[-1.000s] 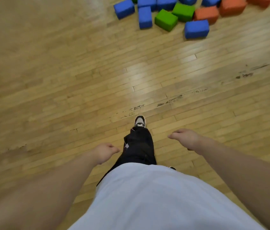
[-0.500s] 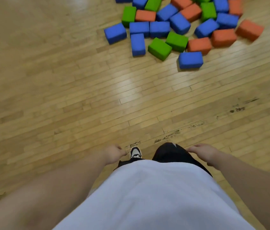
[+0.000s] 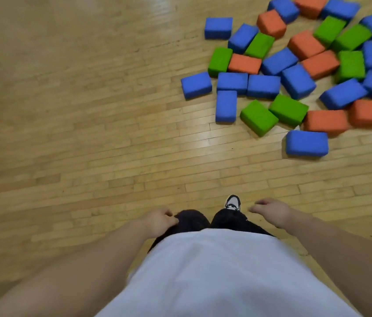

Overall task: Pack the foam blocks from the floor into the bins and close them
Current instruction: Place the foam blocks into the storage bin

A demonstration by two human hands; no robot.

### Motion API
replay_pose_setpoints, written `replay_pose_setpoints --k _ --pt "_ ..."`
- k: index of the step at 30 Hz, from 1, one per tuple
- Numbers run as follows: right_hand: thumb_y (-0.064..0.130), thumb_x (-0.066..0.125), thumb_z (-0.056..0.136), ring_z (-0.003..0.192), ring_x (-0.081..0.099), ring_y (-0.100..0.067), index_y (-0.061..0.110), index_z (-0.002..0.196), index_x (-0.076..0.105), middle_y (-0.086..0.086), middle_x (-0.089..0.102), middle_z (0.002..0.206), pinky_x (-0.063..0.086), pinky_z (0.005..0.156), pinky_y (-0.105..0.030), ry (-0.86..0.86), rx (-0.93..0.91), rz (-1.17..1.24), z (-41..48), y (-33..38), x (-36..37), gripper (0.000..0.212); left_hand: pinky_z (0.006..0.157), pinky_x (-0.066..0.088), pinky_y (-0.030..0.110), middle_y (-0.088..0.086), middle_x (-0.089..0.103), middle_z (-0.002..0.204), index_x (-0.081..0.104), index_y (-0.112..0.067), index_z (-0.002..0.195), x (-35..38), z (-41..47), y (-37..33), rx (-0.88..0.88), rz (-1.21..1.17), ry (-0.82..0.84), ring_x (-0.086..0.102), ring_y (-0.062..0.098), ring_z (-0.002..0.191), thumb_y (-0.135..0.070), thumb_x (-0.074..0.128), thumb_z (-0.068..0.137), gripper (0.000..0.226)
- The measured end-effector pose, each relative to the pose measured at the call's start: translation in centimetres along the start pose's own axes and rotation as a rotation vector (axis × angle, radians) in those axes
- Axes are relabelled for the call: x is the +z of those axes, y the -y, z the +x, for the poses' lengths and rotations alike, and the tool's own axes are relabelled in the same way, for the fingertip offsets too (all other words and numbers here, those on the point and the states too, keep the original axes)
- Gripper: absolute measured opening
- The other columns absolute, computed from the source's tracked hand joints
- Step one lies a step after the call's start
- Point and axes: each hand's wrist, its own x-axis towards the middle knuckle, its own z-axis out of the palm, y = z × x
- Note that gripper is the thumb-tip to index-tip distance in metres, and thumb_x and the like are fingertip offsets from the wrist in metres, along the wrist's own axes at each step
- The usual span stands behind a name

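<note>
Several blue, green and orange foam blocks lie scattered on the wooden floor at the upper right. The nearest is a blue block (image 3: 307,143); behind it sit a green block (image 3: 258,117) and an orange block (image 3: 326,121). My left hand (image 3: 157,221) hangs by my left thigh with loosely curled fingers and holds nothing. My right hand (image 3: 272,210) hangs in front of my right leg, fingers relaxed, empty. Both hands are well short of the blocks. No bin is in view.
Bare wooden floor (image 3: 77,133) stretches across the left and middle. My shoe (image 3: 233,202) and dark trousers show between my hands, above my white shirt.
The pile of blocks has come closer and shifted to the right in view. More blocks show now. My hands stay empty at my sides.
</note>
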Motion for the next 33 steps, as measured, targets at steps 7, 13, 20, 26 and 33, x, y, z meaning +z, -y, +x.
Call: replay_pose_setpoints --k 7,13,20,26,33 --pt "0.043 0.07 0.09 0.129 0.049 -0.026 0.021 0.14 0.055 -0.004 0.054 0.141 0.039 0.098 -0.032 0.027 -0.215 -0.065 6.0 17.0 -8.7 0.057 0.089 0.048 0.038 0.007 0.062 0.126 0.061 -0.02 0.127 -11.2 4.5 -4.5 -0.12 -0.218 -0.088 0.058 0.027 0.113 -0.047 0.061 0.096 0.041" --pt "0.047 0.073 0.086 0.112 0.056 -0.022 0.022 0.135 0.058 -0.004 0.059 0.13 0.045 0.093 -0.031 0.0 -0.15 -0.064 13.0 24.5 -14.7 0.057 0.071 0.048 0.03 0.003 0.063 0.113 0.061 -0.025 0.124 -20.7 12.6 -10.5 -0.177 -0.245 -0.037 0.061 0.024 0.1 -0.049 0.06 0.093 0.039" --pt "0.046 0.072 0.088 0.116 0.057 -0.023 0.017 0.133 0.061 -0.006 0.062 0.132 0.044 0.097 -0.031 -0.102 0.077 0.007 17.3 28.7 -23.3 0.055 0.068 0.046 0.027 -0.001 0.066 0.097 0.067 -0.019 0.11 -34.1 20.1 -24.5 0.007 -0.025 0.022 0.058 0.015 0.083 -0.041 0.06 0.096 0.027" --pt "0.04 0.071 0.09 0.11 0.052 -0.02 0.012 0.139 0.057 -0.008 0.058 0.139 0.038 0.09 -0.029 -0.112 0.147 0.126 20.6 32.3 -29.4 0.059 0.096 0.044 0.031 0.001 0.06 0.122 0.062 -0.019 0.128 -42.4 25.4 -37.8 0.213 0.144 0.026 0.055 0.022 0.114 -0.041 0.062 0.095 0.04" --pt "0.04 0.071 0.089 0.108 0.057 -0.024 0.015 0.143 0.052 -0.009 0.062 0.124 0.043 0.089 -0.03 -0.04 0.059 0.119 28.8 40.2 -34.3 0.063 0.094 0.045 0.034 -0.001 0.06 0.117 0.059 -0.026 0.129 -46.5 29.0 -43.2 0.119 0.074 0.031 0.057 0.021 0.109 -0.047 0.063 0.093 0.042"
